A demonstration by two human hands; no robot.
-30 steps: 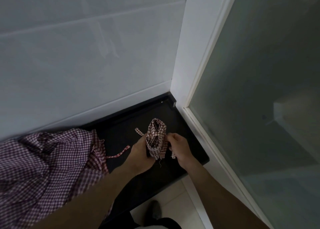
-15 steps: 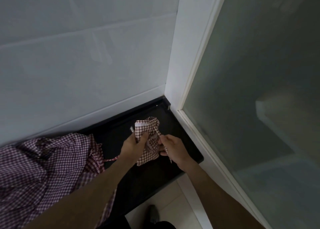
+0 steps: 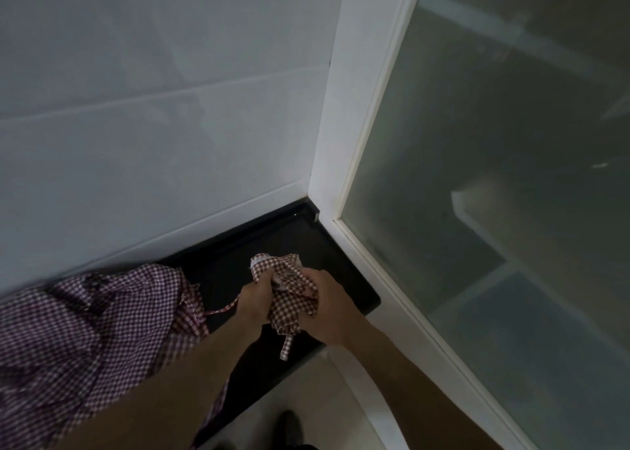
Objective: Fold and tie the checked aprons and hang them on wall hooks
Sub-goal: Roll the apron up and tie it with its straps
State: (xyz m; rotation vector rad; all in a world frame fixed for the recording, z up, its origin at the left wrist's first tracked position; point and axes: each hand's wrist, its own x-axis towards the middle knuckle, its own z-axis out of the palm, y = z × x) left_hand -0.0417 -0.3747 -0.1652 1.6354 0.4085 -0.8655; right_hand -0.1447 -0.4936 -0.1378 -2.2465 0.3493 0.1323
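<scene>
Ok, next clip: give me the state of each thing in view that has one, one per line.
Small apron bundle: bunched up, held above the black counter, a strap end dangling below.
Left hand: grips the bundle's left side.
Right hand: grips the bundle's right side.
Loose aprons: unfolded, heaped on the counter at left.
Black counter: partly covered by the heap.
Frosted glass panel: cannot tell whether shut.
</scene>
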